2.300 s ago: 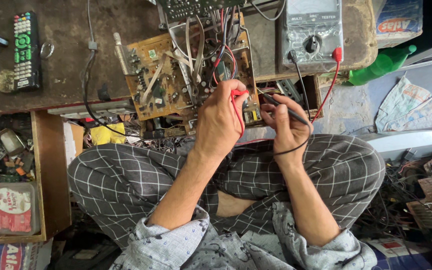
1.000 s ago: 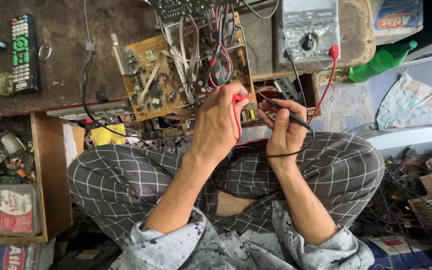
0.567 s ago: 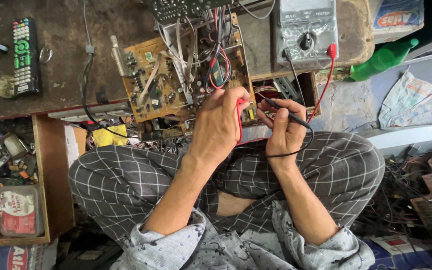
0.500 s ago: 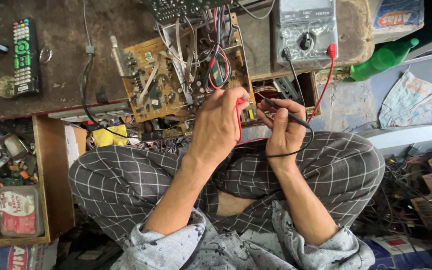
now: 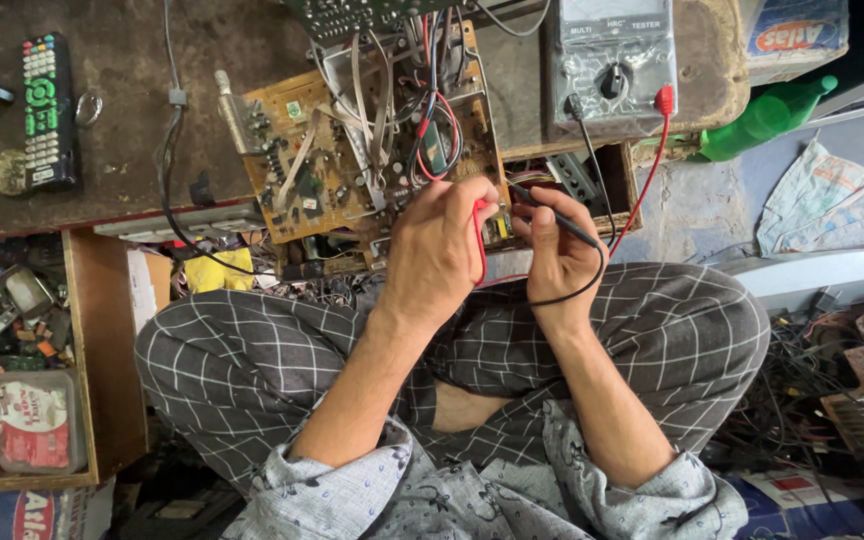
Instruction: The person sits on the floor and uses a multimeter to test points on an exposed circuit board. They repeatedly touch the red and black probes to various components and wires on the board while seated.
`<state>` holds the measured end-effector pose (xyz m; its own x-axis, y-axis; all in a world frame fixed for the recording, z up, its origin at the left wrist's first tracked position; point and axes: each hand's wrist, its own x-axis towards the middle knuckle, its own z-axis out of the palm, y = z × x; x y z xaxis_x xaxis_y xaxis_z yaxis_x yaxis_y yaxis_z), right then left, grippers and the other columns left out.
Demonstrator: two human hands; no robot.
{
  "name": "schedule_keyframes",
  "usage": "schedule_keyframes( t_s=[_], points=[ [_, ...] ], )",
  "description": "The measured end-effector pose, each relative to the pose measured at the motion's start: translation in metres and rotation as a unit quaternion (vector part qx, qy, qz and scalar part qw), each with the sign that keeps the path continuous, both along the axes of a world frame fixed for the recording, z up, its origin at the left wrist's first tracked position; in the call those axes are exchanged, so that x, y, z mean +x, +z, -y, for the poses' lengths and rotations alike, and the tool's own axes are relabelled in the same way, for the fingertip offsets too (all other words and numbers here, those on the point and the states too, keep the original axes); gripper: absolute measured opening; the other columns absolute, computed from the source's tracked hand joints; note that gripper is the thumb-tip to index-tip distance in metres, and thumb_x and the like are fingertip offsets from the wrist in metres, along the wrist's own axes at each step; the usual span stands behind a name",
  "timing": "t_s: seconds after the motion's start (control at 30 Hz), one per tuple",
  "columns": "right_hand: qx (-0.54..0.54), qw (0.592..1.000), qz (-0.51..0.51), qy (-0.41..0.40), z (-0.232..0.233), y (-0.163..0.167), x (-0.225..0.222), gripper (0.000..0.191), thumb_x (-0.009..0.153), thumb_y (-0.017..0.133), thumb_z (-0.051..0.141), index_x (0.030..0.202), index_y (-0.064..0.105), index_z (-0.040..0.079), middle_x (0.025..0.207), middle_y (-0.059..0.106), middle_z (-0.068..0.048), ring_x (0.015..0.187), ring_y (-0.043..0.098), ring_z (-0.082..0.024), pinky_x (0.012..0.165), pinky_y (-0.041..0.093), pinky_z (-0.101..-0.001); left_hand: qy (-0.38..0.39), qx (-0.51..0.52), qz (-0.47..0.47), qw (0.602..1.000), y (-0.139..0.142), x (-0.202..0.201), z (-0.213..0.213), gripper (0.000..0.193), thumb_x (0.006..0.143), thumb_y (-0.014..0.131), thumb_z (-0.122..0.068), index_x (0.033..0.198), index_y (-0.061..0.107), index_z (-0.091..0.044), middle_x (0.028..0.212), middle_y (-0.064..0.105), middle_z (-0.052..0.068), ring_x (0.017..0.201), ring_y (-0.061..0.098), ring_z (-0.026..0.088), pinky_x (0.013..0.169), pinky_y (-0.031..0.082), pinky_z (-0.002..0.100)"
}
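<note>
While both probes are applied, the head view shows the left hand [image 5: 437,255] clamped on the red probe [image 5: 479,235], its tip at the near edge of the brown circuit board [image 5: 352,150] just beyond the knuckles. Beside it, the right hand [image 5: 557,255] is closed on the black probe [image 5: 552,212], angled toward the same edge. Compared with two seconds ago, the board lies a little farther left and both grips are unchanged, suggesting steady contact during a reading. Beyond the right hand, the grey multimeter [image 5: 612,65] rests on the surface [image 5: 112,150].
</note>
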<state>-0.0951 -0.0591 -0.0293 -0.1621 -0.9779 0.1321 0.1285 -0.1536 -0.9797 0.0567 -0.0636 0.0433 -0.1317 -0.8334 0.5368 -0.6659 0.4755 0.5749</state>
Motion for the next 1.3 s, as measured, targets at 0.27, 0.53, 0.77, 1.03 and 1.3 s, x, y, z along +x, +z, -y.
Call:
schedule_keyframes(
  t_s=[0.27,0.53,0.77,1.03,1.3],
  points=[
    [-0.01,0.999,0.029,0.01,-0.002,-0.002,-0.005,0.027,0.111,0.058,0.018,0.13,0.061,-0.002,0.117,0.07,-0.012,0.11,0.07,-0.018,0.097,0.062,-0.0329,0.01,0.006,0.01,1.0,-0.001,-0.001,0.0,0.023,0.1,0.069,-0.005,0.116,0.053,-0.007,0.097,0.071,0.006,0.092,0.067,0.026,0.082,0.055,0.04],
    [-0.031,0.996,0.081,0.006,-0.004,-0.011,-0.005,0.024,0.114,0.052,0.021,0.127,0.052,0.001,0.12,0.066,-0.012,0.11,0.07,-0.019,0.097,0.063,-0.0368,0.014,0.004,0.003,1.0,0.003,-0.003,-0.001,0.027,0.099,0.071,-0.003,0.118,0.052,-0.008,0.095,0.07,0.009,0.092,0.069,0.029,0.081,0.056,0.041],
    [-0.034,0.997,0.068,0.011,-0.006,-0.015,-0.007,0.025,0.114,0.052,0.022,0.126,0.052,0.001,0.122,0.064,-0.012,0.113,0.068,-0.019,0.1,0.062,-0.0375,0.027,0.024,-0.02,0.999,0.004,-0.01,0.005,0.024,0.103,0.064,-0.001,0.121,0.049,-0.005,0.096,0.071,0.015,0.089,0.073,0.031,0.076,0.059,0.039],
    [-0.02,0.997,0.073,0.009,-0.006,-0.014,-0.012,0.025,0.113,0.052,0.022,0.126,0.052,0.0,0.121,0.066,-0.013,0.111,0.07,-0.019,0.099,0.062,-0.0363,0.035,0.044,0.02,0.998,0.007,-0.018,0.01,0.021,0.104,0.06,0.0,0.122,0.05,-0.004,0.097,0.071,0.015,0.09,0.074,0.029,0.078,0.06,0.04],
    [-0.025,0.996,0.084,0.016,-0.005,-0.011,-0.014,0.025,0.113,0.052,0.02,0.126,0.052,0.0,0.122,0.065,-0.012,0.112,0.07,-0.019,0.099,0.062,-0.0354,0.044,0.038,0.003,0.998,0.005,-0.021,0.01,0.029,0.101,0.064,0.003,0.123,0.048,-0.006,0.101,0.071,0.014,0.093,0.075,0.029,0.078,0.06,0.039]
  ],
)
